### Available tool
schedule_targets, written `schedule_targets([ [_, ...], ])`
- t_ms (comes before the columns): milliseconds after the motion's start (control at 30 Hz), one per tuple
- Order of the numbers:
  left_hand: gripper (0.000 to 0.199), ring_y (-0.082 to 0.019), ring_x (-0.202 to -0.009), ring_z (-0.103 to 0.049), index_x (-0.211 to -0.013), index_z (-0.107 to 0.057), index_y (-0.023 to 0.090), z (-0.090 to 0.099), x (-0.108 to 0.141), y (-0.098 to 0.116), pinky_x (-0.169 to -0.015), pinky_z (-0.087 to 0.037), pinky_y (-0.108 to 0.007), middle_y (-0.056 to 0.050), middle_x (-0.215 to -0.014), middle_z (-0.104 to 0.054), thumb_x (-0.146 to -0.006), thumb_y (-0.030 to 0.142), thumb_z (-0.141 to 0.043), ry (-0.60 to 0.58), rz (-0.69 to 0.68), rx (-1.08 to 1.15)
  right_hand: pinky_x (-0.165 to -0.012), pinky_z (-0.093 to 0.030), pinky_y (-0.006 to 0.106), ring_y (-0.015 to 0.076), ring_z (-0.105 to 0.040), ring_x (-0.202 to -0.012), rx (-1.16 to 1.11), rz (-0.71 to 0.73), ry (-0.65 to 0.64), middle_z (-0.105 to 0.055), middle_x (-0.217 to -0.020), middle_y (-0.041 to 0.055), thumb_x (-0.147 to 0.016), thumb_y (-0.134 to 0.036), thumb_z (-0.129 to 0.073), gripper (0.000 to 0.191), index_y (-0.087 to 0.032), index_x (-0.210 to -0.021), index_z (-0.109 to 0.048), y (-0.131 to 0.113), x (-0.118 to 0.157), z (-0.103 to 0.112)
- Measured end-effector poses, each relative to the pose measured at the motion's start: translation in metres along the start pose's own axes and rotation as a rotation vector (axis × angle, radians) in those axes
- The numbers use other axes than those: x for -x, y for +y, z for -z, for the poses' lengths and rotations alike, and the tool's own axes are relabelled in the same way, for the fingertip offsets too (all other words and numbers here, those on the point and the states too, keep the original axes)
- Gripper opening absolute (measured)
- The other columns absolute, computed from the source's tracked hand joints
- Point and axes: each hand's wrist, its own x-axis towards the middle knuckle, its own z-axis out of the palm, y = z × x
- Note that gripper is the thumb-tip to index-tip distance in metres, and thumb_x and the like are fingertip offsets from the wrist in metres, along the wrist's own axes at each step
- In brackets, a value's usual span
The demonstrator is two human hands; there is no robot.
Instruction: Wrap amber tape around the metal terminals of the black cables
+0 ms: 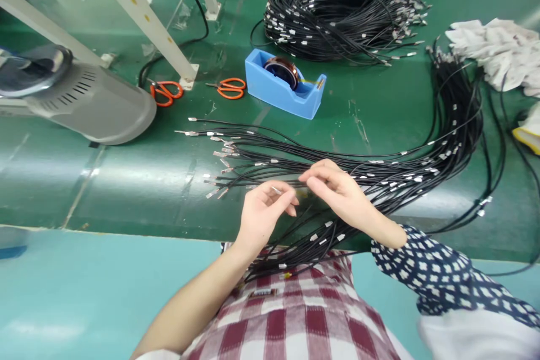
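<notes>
A bundle of thin black cables (pixel 379 166) with white tags and silvery ends runs across the green bench. At its near side my left hand (pixel 268 208) is closed, and a small silvery cable end (pixel 276 190) shows between its thumb and fingers. To the right, my right hand (pixel 341 194) is pinched just above the cables; what its fingertips hold, if anything, is too small to make out. More cables (pixel 312 242) lie below both hands, over the bench's front edge and against the checked apron (pixel 295 320).
Behind the cables stands a blue tape dispenser (pixel 282 93) with a roll of amber tape (pixel 282 72). Orange-handled scissors (pixel 231 88) and a second pair (pixel 167 93) lie left of it. A large cable coil (pixel 341 19), a grey machine (pixel 93 101) and white gloves (pixel 498 48) surround them.
</notes>
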Motion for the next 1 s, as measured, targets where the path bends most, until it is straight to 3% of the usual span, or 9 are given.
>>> schedule_targets([
  [133, 0.014, -0.011, -0.053, -0.060, -0.077, -0.067, 0.016, 0.000, 0.000, -0.001, -0.060, -0.049, -0.024, 0.000, -0.065, -0.066, -0.079, 0.028, -0.074, 0.010, 0.007, 0.053, -0.069, -0.047, 0.030, 0.0158, -0.054, -0.079, 0.078, 0.034, -0.008, -0.061, -0.109, 0.0064, -0.082, -0.043, -0.070, 0.029, -0.025, -0.106, -0.070, 0.001, 0.005, -0.007],
  [267, 0.016, -0.011, -0.053, -0.059, -0.078, -0.066, 0.015, 0.000, -0.001, -0.001, -0.058, -0.049, -0.025, -0.001, -0.068, -0.068, -0.078, 0.028, -0.075, 0.011, 0.010, 0.090, -0.068, -0.047, 0.031, 0.0164, -0.056, -0.076, 0.004, 0.052, 0.022, -0.065, -0.093, 0.0053, -0.087, -0.032, -0.064, 0.011, -0.023, -0.087, -0.070, 0.004, 0.006, -0.014],
  [400, 0.022, -0.011, -0.058, -0.062, -0.094, -0.063, 0.017, 0.000, -0.001, 0.000, -0.063, -0.050, -0.025, -0.001, -0.073, -0.071, -0.077, 0.024, -0.076, -0.028, 0.023, 0.217, -0.068, -0.048, 0.032, 0.0178, -0.060, -0.077, -0.082, 0.008, 0.064, -0.067, -0.087, 0.0054, -0.088, -0.031, -0.063, 0.013, -0.021, -0.081, -0.067, 0.003, 0.007, -0.012],
  [467, 0.022, -0.012, -0.062, -0.065, -0.093, -0.063, 0.016, 0.000, -0.001, 0.000, -0.067, -0.052, -0.025, -0.003, -0.078, -0.072, -0.077, 0.023, -0.076, -0.069, 0.042, 0.267, -0.067, -0.048, 0.031, 0.0174, -0.060, -0.076, -0.086, 0.001, 0.067, -0.068, -0.085, 0.0046, -0.087, -0.031, -0.064, 0.012, -0.021, -0.080, -0.068, -0.002, 0.006, -0.006],
  [567, 0.018, -0.013, -0.058, -0.066, -0.085, -0.063, 0.014, 0.000, 0.001, -0.001, -0.063, -0.053, -0.027, -0.005, -0.077, -0.074, -0.077, 0.023, -0.075, -0.101, 0.067, 0.242, -0.064, -0.046, 0.029, 0.0147, -0.057, -0.068, -0.046, -0.013, 0.008, -0.067, -0.080, 0.0018, -0.084, -0.030, -0.066, 0.011, -0.022, -0.078, -0.069, -0.011, 0.004, 0.004],
  [767, 0.037, -0.018, -0.056, -0.070, -0.109, -0.060, 0.017, -0.004, 0.009, 0.006, -0.060, -0.056, -0.028, 0.000, -0.065, -0.073, -0.076, 0.020, -0.077, -0.080, 0.033, 0.122, -0.061, -0.045, 0.028, 0.0141, -0.059, -0.064, -0.047, -0.103, -0.173, -0.069, -0.075, 0.0013, -0.083, -0.029, -0.065, 0.013, -0.021, -0.074, -0.070, -0.021, -0.002, 0.011],
  [1000, 0.039, -0.016, -0.057, -0.070, -0.116, -0.069, 0.015, -0.005, 0.010, 0.009, -0.057, -0.058, -0.028, 0.000, -0.064, -0.072, -0.077, 0.016, -0.074, -0.093, 0.037, 0.085, -0.064, -0.047, 0.026, 0.0137, -0.062, -0.066, 0.000, -0.038, -0.227, -0.071, -0.076, 0.0021, -0.084, -0.026, -0.063, 0.014, -0.018, -0.075, -0.070, -0.022, -0.007, 0.013],
])
